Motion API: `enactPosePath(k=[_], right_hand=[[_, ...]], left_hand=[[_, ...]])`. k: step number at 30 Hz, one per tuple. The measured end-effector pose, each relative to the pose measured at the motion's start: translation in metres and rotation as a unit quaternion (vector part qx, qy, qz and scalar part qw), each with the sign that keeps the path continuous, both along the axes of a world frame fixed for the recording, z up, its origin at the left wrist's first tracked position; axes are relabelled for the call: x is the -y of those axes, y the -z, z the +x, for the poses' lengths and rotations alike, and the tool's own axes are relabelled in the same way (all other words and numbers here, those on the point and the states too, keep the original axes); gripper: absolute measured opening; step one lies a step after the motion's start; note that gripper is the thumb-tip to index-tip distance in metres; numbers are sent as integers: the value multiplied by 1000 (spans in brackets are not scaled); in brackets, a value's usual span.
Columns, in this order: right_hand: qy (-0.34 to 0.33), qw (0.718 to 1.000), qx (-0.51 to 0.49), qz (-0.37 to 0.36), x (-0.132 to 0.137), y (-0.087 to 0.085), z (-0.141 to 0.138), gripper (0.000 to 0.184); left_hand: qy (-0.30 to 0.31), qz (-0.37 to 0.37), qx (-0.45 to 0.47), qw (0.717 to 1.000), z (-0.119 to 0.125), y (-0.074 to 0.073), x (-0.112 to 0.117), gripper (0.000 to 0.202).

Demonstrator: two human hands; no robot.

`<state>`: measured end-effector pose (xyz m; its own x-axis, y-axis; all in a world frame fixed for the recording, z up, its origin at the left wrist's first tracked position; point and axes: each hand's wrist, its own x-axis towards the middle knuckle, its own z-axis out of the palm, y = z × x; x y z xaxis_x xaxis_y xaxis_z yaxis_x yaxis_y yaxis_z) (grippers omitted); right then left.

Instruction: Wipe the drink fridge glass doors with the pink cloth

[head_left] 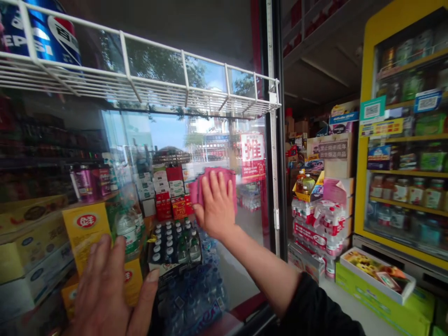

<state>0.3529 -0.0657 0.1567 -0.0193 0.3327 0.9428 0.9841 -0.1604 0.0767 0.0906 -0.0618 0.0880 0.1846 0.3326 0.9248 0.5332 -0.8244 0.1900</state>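
My right hand (217, 203) lies flat on a pink cloth (229, 179), pressing it against a glass door (224, 261). Its fingers point upward, and much of the cloth is hidden beneath the palm. At the lower left, my left hand (112, 289) is raised with fingers stretched and thumb apart, holding nothing. Whether that palm touches the glass, I cannot tell. A white label with a red character (252, 148) sticks to the door right of the cloth. Bottles and boxes show in the glass, partly as reflections.
A white wire rack (157, 95) spans the door above my hands, with a blue Pepsi pack (52, 35) at its left. Beyond the dark door frame (280, 186) stand wrapped bottle packs (315, 228), a green box (381, 298) and a yellow drinks cooler (367, 60).
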Motion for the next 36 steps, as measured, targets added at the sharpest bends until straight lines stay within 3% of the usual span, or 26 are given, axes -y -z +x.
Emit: enactPosePath(k=[4, 8, 11, 19, 23, 26, 29, 33, 36], right_hand=[[-92, 985, 143, -40, -15, -13, -53, 76], [-134, 958, 245, -69, -15, -24, -53, 70], [-137, 956, 257, -33, -7, -35, -15, 72], [-41, 987, 120, 103, 41, -65, 141, 73], [10, 988, 47, 145, 46, -61, 173, 71], [34, 985, -11, 166, 34, -57, 153, 78], [34, 990, -22, 137, 18, -55, 108, 88], [-11, 997, 57, 45, 7, -56, 51, 94], [-58, 986, 156, -6, 6, -62, 34, 96]], left_hand=[[-15, 4, 26, 1000, 5, -14, 1, 82], [-29, 36, 3, 999, 9, -26, -9, 83], [-30, 66, -25, 997, 16, -34, -19, 87], [-10, 84, -29, 996, 46, -41, -22, 83], [-1, 93, -18, 996, 56, -40, -27, 84], [3, 94, -17, 995, 61, -41, -30, 84], [5, 96, -17, 995, 64, -43, -29, 84], [3, 109, -14, 994, 67, -48, -28, 83], [4, 112, -17, 994, 71, -52, -28, 83]])
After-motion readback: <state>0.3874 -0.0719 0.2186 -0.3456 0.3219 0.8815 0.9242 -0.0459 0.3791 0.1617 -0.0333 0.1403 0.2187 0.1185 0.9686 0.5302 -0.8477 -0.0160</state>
